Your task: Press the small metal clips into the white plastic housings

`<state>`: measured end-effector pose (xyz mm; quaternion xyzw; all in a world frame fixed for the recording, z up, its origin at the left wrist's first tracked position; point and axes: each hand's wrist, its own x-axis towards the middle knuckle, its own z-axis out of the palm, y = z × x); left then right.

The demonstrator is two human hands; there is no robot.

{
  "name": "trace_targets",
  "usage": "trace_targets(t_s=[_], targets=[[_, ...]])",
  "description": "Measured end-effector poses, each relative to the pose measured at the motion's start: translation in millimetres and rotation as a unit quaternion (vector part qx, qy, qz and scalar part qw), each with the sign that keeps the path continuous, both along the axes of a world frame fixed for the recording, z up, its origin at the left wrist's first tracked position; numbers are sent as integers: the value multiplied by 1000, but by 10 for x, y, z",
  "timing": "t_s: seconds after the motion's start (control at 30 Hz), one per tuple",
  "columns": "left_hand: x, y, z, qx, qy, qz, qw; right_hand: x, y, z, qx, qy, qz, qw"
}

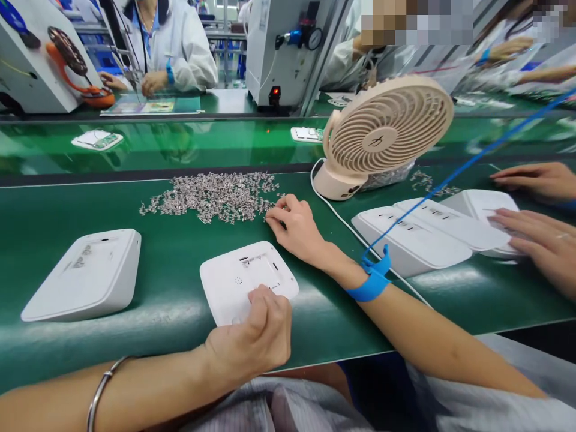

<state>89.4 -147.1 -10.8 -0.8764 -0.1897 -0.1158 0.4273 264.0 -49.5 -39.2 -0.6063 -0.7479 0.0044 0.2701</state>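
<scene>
A white plastic housing [222, 288] with a recessed compartment lies on the green bench in front of me. My left hand [254, 333] is closed above its near right part, fingertips at the compartment's edge; whatever they pinch is hidden. Beyond the housing spreads a pile of small metal clips [220, 195]. At the pile's right edge, my right hand [294, 231] has thumb and forefinger drawn together; anything between them is too small to make out. A blue wrist strap [372, 281] circles my right wrist. Another white housing [85, 276], with metal pieces in its recess, rests to the left.
A beige fan [387, 132] with a white cable stands right of the pile. Several white housings [414, 234] lie at the right, by a co-worker's hands [540, 234]. The blue cord [450, 177] crosses above them. Behind runs a green conveyor [202, 144] carrying circuit-board parts.
</scene>
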Motion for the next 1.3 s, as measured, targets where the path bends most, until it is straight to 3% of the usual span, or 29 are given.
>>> trace_targets(t_s=[0.2, 0.37, 0.7, 1.1, 1.3], targets=[[-19, -70, 46, -58, -1, 21, 998, -65, -350, 202, 6, 175, 168, 970], [19, -132, 16, -108, -24, 136, 985, -80, -465, 217, -19, 133, 257, 957], [27, -137, -1, -126, 15, 162, 979, -133, -472, 118, 95, 30, 233, 967], [53, -28, -27, -137, -5, 155, 978, -33, -629, 82, 38, 134, 205, 969], [59, -27, -29, -133, -11, 155, 979, -23, -698, 70, 33, 120, 211, 970]])
